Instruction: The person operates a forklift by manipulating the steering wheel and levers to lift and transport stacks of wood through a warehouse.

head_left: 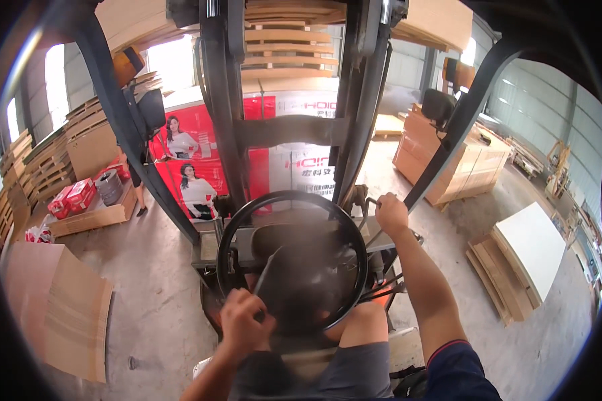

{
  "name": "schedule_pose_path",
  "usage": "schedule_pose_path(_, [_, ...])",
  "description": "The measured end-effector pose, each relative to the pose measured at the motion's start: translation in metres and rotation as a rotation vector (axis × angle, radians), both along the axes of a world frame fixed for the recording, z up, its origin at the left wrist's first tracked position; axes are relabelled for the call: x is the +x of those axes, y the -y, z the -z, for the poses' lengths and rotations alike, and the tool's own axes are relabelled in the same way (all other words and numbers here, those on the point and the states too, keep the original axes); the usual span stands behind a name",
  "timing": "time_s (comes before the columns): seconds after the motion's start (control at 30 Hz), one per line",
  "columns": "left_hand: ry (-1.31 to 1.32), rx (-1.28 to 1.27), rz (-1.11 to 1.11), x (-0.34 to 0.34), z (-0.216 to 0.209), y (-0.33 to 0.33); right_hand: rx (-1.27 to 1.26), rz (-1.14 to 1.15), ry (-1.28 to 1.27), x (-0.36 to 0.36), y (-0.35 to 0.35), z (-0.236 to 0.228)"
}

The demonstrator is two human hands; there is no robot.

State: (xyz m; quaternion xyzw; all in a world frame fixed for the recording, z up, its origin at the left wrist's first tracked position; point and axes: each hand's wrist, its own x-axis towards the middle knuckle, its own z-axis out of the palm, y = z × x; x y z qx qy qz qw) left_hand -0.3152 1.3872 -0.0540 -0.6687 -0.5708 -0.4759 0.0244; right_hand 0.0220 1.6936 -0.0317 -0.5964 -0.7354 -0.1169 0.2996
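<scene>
two bare forearms (pixel 429 281) reach forward over our grey shorts (pixel 358 367), one dark sleeve (pixel 458 374) showing at the right. before us is one black steering wheel (pixel 291 195). our left hand (pixel 244 321) sits at its lower left, fingers curled round a small dark part that looks like a knob (pixel 260 315); our right hand (pixel 392 212) has its fingers closed on one lever (pixel 373 202), just beyond the wheel's right side. ahead we count two mast uprights (pixel 225 100) joined by one crossbar (pixel 291 132), two mirrors (pixel 151 109) and two orange lamps (pixel 128 65). behind the mast stands one red-and-white wrapped stack (pixel 264 180). to our right we see one wrapped carton stack (pixel 448 160) and one white-topped board stack (pixel 532 244); to our left, one brown board stack (pixel 50 301), at least two red boxes (pixel 80 195), one grey roll (pixel 109 188) and one person (pixel 140 194), partly hidden by a post (pixel 119 100).
</scene>
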Motion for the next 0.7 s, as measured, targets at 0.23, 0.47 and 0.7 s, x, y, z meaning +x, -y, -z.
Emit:
schedule_pose_path(0.23, [-0.022, -0.023, 0.189, 0.07, 0.01, -0.063, -0.015, -0.023, -0.012, -0.02, -0.075, 0.0])
schedule_pose_path(0.47, [-0.124, -0.081, 0.01, 0.029, 0.002, -0.106, 0.029, -0.096, -0.013, -0.033, -0.137, 0.007])
schedule_pose_path(0.7, [-0.047, 0.016, -0.362, -0.088, -0.026, -0.243, -0.008, -0.131, -0.013, -0.051, -0.204, 0.008])
